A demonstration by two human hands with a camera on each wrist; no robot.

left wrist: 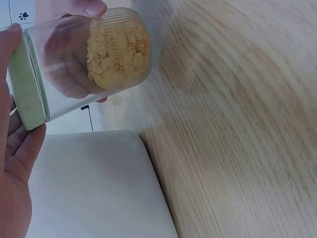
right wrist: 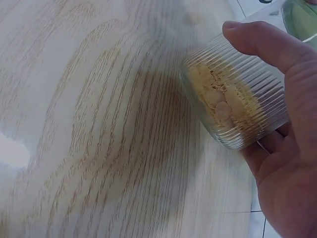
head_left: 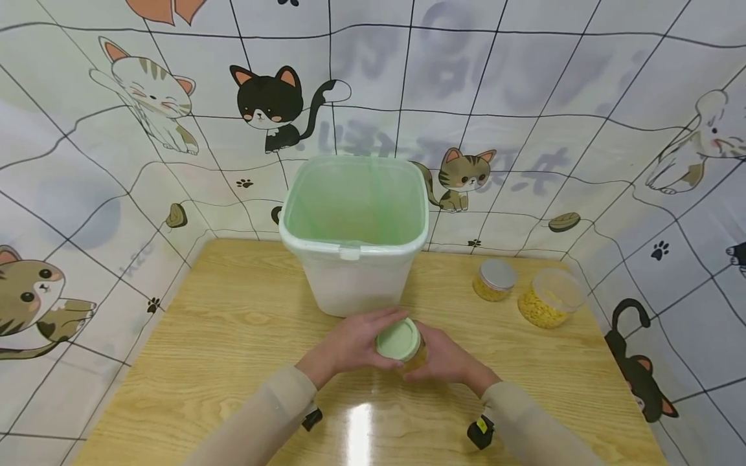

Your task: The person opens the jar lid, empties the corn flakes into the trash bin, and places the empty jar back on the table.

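Both hands hold a ribbed clear jar (left wrist: 119, 52) with a pale green lid (head_left: 399, 340), over the table in front of the white bin. Yellowish flakes (right wrist: 223, 99) fill roughly its lower half. My left hand (head_left: 358, 343) grips the lid, thumb on the near side and fingers on the far side. Around the body of the jar, my right hand (head_left: 445, 356) curls from the right, its thumb (right wrist: 252, 42) along the ribbed wall. In the right wrist view the jar looks tilted, its base just over the wood.
A large white lidless bin (head_left: 355, 272) with a greenish inside stands behind the hands. At the back right are a small grey-lidded jar (head_left: 497, 275) and a wider clear jar (head_left: 544, 307), both with yellow contents. Cat-patterned cloth (head_left: 373, 77) surrounds the wooden table (head_left: 233, 349).
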